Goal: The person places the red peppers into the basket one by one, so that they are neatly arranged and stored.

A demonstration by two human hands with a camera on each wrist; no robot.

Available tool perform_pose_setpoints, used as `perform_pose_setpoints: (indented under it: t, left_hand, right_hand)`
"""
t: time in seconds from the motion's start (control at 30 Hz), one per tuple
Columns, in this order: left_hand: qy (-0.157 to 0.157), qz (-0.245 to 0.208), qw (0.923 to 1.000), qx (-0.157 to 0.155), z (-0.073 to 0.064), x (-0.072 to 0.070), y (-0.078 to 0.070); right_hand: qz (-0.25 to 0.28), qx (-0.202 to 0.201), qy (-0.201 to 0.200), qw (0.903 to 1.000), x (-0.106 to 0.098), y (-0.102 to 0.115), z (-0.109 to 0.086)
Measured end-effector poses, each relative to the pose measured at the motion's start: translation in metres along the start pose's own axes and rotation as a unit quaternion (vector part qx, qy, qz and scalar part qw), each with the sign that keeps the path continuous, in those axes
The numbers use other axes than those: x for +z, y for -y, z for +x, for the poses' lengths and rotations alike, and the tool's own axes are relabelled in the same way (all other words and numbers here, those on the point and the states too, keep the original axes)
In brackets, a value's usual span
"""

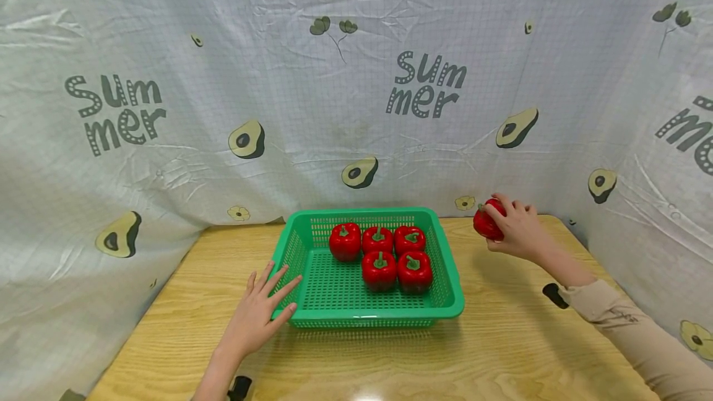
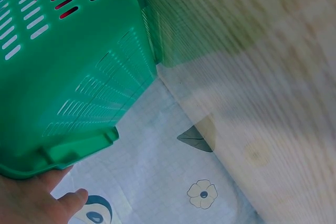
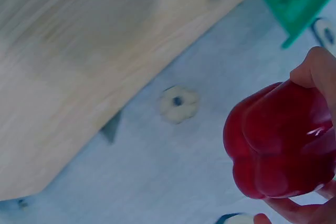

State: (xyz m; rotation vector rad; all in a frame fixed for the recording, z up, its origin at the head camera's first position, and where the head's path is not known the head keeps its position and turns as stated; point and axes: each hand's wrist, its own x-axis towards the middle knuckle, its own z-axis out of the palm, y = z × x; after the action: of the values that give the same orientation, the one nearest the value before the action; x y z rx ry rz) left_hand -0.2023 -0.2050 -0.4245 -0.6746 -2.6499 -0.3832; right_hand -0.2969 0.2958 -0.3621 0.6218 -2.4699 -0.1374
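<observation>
My right hand (image 1: pixel 519 228) grips a red bell pepper (image 1: pixel 488 220) above the table, to the right of the green plastic basket (image 1: pixel 367 313). In the right wrist view, thumb and fingers wrap the glossy red pepper (image 3: pixel 283 140). Several more red peppers (image 1: pixel 380 271) with green stems sit in the basket, grouped toward its middle and right. Fingers spread, my left hand (image 1: pixel 256 317) touches the basket's left rim. The left wrist view has that hand (image 2: pixel 39 198) at the rim of the basket (image 2: pixel 68 93), its fingers mostly hidden.
A light wooden table (image 1: pixel 167 320) carries the basket. White cloth (image 1: pixel 312 116) printed with avocados, flowers and lettering hangs behind the table and along both sides. The basket's left part shows bare slotted floor (image 1: pixel 328 286).
</observation>
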Motion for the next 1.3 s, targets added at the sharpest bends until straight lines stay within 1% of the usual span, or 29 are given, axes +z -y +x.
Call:
perform_pose_setpoints:
  t: [0.1,0.27,0.43,0.63,0.8,0.93,1.07,1.3]
  left_hand:
    - [0.0,0.002,1.0,0.0,0.0,0.0,0.0]
    - [0.002,0.003,1.0,0.0,0.0,0.0,0.0]
    - [0.0,0.001,1.0,0.0,-0.001,0.0,0.0]
    - [0.0,0.002,1.0,0.002,-0.001,0.001,0.001]
    - [-0.002,-0.001,1.0,0.002,-0.001,0.002,0.001]
    - [-0.002,-0.005,1.0,-0.001,-0.001,0.001,0.001]
    - [-0.003,-0.004,1.0,0.0,-0.001,0.001,0.0]
    - [0.001,-0.002,1.0,-0.002,-0.001,0.001,0.0]
  right_hand:
    - [0.011,-0.009,-0.025,0.9996,-0.006,0.012,0.007]
    - [0.023,-0.022,-0.049,0.9983,-0.018,0.03,0.015]
    - [0.026,-0.046,-0.065,0.9965,-0.03,0.046,0.022]
    - [0.047,-0.074,-0.054,0.9947,-0.043,0.066,0.031]
    - [0.058,-0.119,-0.054,0.9898,-0.05,0.083,0.043]
    - [0.066,-0.145,-0.057,0.9856,-0.053,0.096,0.054]
    - [0.077,-0.159,-0.059,0.9826,-0.055,0.109,0.064]
    - [0.113,-0.18,-0.057,0.9756,-0.055,0.13,0.08]
